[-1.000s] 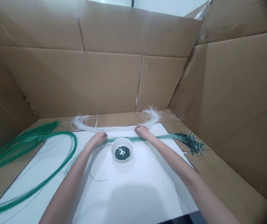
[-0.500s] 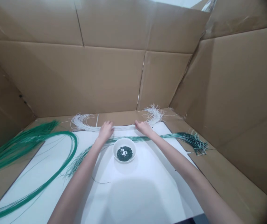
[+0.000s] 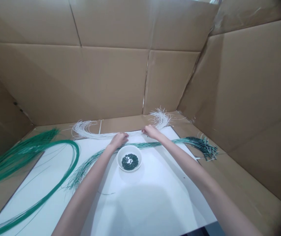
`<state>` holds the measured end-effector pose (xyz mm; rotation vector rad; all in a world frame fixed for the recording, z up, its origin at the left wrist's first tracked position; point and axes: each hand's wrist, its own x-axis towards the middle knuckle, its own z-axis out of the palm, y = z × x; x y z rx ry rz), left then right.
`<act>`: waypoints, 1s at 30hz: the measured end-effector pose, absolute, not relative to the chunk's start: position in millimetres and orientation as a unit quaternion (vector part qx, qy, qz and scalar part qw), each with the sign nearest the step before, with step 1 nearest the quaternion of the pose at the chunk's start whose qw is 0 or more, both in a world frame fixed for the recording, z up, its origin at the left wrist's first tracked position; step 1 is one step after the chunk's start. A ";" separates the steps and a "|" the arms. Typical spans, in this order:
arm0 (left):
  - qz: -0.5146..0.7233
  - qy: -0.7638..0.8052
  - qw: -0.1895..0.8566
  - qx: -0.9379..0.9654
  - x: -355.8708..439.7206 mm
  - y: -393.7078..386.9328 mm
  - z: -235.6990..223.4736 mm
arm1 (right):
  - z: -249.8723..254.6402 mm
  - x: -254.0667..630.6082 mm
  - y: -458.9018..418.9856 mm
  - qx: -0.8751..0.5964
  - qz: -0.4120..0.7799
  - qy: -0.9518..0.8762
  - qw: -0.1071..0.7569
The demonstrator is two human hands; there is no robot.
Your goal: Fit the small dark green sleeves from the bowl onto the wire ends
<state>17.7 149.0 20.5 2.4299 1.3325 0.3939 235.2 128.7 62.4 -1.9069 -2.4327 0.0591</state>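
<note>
A bundle of thin white strands [image 3: 87, 130] lies across the far edge of the white board, its loose ends curling up at both sides. My right hand [image 3: 151, 131] is at the right part of this bundle, fingers pinched on the white strands. Fingers bent and close together, my left hand [image 3: 119, 139] rests over the middle of the bundle; what lies between its fingertips is hidden. Nearer to me, a bundle of green strands [image 3: 145, 145] runs under both forearms, with dark, pale-tipped ends at the right. A white bowl [image 3: 118, 163] before my hands holds small dark green beads [image 3: 130, 165] and some white ones.
A large looped bundle of green strands [image 3: 68, 173] covers the left side of the white board [image 3: 152, 203]. Cardboard walls [image 3: 110, 82] enclose the back and both sides. One loose strand [image 3: 107, 193] lies by my left forearm.
My left hand has slid to the right along the white bundle, closer to my right hand. My right hand stays in nearly the same place. The view has shifted slightly.
</note>
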 end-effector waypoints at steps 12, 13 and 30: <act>0.183 0.409 0.262 0.854 46.6 161.6 25.5 | 59.0 238.2 138.2 -0.588 0.146 -0.782 0.146; 0.183 0.411 0.270 0.851 48.9 163.5 25.3 | 58.7 239.0 138.7 -0.584 0.155 -0.782 0.153; 0.240 0.445 0.305 0.807 34.6 180.7 28.1 | 42.7 257.8 136.0 -0.577 0.119 -0.792 0.159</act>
